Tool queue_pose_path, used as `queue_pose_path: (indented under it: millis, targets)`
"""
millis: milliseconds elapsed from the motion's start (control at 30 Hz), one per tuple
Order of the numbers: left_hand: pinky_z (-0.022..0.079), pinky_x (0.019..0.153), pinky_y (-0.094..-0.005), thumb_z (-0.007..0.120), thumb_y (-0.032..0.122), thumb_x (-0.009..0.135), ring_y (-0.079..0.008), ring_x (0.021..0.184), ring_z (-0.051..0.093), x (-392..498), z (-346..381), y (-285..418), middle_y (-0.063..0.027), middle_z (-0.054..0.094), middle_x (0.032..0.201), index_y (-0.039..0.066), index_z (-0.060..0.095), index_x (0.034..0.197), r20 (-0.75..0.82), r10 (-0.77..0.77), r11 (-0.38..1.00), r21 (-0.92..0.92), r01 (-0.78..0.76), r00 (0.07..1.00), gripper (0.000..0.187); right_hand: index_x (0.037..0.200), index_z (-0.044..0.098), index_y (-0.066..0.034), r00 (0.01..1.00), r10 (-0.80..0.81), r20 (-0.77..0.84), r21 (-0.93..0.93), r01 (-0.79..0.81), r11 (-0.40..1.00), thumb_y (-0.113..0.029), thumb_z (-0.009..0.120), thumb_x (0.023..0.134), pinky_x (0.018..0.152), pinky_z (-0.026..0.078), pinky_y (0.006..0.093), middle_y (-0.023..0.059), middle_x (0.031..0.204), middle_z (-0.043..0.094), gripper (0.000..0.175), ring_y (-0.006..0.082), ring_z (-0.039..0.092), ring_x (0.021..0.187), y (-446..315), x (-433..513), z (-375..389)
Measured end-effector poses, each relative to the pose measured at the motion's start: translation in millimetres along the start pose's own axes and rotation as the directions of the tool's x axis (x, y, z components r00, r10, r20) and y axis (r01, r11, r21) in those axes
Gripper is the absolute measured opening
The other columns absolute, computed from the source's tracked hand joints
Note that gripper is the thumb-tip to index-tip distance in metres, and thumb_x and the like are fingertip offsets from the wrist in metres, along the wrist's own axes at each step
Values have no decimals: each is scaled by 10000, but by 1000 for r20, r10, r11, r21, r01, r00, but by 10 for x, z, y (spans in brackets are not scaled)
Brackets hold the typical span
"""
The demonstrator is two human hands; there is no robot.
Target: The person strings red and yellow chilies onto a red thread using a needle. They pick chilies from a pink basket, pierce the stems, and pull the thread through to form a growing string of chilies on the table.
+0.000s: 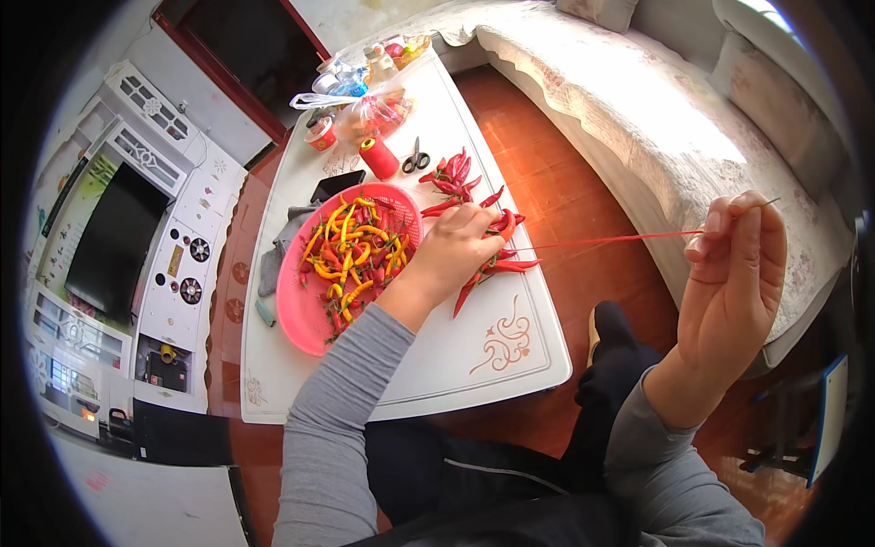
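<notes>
My left hand (465, 236) lies over a bunch of red chili peppers (509, 265) on the table, its fingers curled on them. From that bunch a red thread (608, 239) runs taut to my right hand (738, 267), raised off to the right beyond the table. A thin needle (772, 202) pokes out past the pinched fingertips there. Further back on the table, more red chilies (451, 179) adjoin the bunch. Left of my left hand sits a pink plastic basket (301, 318) filled with yellow chilies (348, 239) and red ones.
Behind the basket stand a red thread cone (379, 158), black-handled scissors (415, 158) and a dark flat object (338, 184). A grey cloth (277, 256) lies left of the basket. Plastic bags (376, 113) and a small tub (320, 135) crowd the white table's (424, 383) far end. A covered sofa (615, 102) runs along the right.
</notes>
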State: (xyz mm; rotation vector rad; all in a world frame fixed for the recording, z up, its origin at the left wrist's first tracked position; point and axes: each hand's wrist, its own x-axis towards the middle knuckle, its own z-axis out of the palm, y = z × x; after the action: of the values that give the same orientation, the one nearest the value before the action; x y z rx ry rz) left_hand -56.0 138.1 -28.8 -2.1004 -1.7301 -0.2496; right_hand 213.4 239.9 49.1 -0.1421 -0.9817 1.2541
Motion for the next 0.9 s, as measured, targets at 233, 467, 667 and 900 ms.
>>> queue_pose_path:
  millis: [233, 467, 667, 900]
  targets:
    - [486, 921, -365, 627, 154, 804, -203, 1083, 561, 139, 119, 30, -19, 599, 1103, 134, 675, 947, 135, 284, 954, 63, -294, 949, 152, 1121, 624, -10, 992, -30, 124, 163, 9, 987, -94, 464, 1045, 579, 439, 203, 54, 965, 601, 196, 102, 501, 751, -159, -85, 57]
    - [495, 890, -365, 617, 126, 822, -221, 1024, 574, -175, 52, -139, -38, 614, 1076, 103, 675, 1048, 123, 235, 966, 82, -246, 964, 234, 1152, 608, -19, 989, -14, 149, 173, -12, 985, -92, 464, 1042, 522, 434, 209, 96, 957, 615, 195, 106, 513, 678, -105, -70, 5]
    - [453, 919, -415, 622, 37, 855, -309, 1028, 554, -291, -196, 111, -114, 597, 1122, 56, 625, 1198, -155, -383, 920, -156, 361, 910, 344, 1183, 591, -29, 981, 97, 165, 194, -129, 973, -105, 467, 1042, 494, 454, 224, 131, 915, 646, 203, 146, 608, 637, -56, -130, 100]
    - [376, 1004, -470, 775, 265, 811, -362, 1150, 476, -411, 120, 880, -207, 507, 1247, 0, 473, 1356, -209, -700, 707, -332, 624, 683, 677, 1126, 562, 4, 979, 121, 162, 130, -143, 981, -118, 466, 1041, 504, 432, 218, 120, 769, 624, 177, 158, 620, 606, -86, -169, 214]
